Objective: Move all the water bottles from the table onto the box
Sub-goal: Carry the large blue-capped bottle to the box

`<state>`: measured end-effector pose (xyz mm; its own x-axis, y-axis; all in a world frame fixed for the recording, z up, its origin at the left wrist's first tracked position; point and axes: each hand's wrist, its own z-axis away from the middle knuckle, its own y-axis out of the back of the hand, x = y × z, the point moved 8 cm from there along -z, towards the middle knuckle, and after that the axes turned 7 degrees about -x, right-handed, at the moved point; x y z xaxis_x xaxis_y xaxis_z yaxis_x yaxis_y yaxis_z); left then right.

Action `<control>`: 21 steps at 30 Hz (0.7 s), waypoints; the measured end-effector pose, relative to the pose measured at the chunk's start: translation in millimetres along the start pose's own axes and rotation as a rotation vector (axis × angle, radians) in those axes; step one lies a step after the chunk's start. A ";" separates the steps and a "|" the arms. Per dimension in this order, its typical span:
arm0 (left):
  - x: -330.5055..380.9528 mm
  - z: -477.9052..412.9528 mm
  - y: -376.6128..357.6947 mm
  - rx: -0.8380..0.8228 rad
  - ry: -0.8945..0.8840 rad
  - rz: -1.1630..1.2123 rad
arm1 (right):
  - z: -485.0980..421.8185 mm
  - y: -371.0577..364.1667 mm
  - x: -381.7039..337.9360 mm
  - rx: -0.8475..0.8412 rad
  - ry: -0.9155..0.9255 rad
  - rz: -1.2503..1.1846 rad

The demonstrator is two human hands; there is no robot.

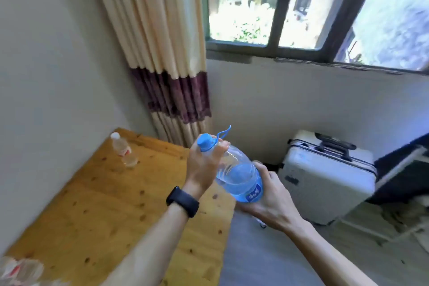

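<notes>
A large clear bottle [239, 176] with a blue cap, a blue carry loop and a blue label is held tilted in mid-air above the right edge of the wooden table [97, 204]. My left hand [204, 162] grips its neck just under the cap. My right hand [271, 197] cups and grips its lower body from below. A small bottle [121, 150] with a white cap and a red-and-white label stands upright at the table's far left corner. More bottles with red labels [21, 271] show, blurred, at the bottom left edge.
A white hard-shell suitcase [325, 179] with a black handle lies on the floor to the right, beside a dark piece of furniture [401, 169]. A striped curtain [162, 53] hangs behind the table, a window is above, and grey floor [267, 251] lies under my right arm.
</notes>
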<state>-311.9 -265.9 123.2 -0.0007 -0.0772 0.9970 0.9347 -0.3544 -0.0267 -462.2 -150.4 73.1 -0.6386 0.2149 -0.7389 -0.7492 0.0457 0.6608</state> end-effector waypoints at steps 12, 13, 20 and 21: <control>37.9 112.6 -431.8 -0.682 -0.200 -0.165 | 281.5 232.6 196.7 0.661 -0.422 -0.128; 38.1 132.9 -462.3 -0.716 -0.211 -0.166 | 308.8 245.2 213.2 0.694 -0.442 -0.131; 30.8 287.5 -666.3 -1.071 -0.232 -0.160 | 502.1 318.9 306.5 0.969 -0.600 -0.185; 29.9 309.7 -692.4 -1.120 -0.235 -0.163 | 528.8 326.6 315.6 1.008 -0.628 -0.191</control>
<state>-849.0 265.8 194.0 0.0840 0.1795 0.9802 0.0903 -0.9810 0.1719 -815.5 448.2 125.4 -0.1257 0.5462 -0.8281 -0.1689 0.8108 0.5604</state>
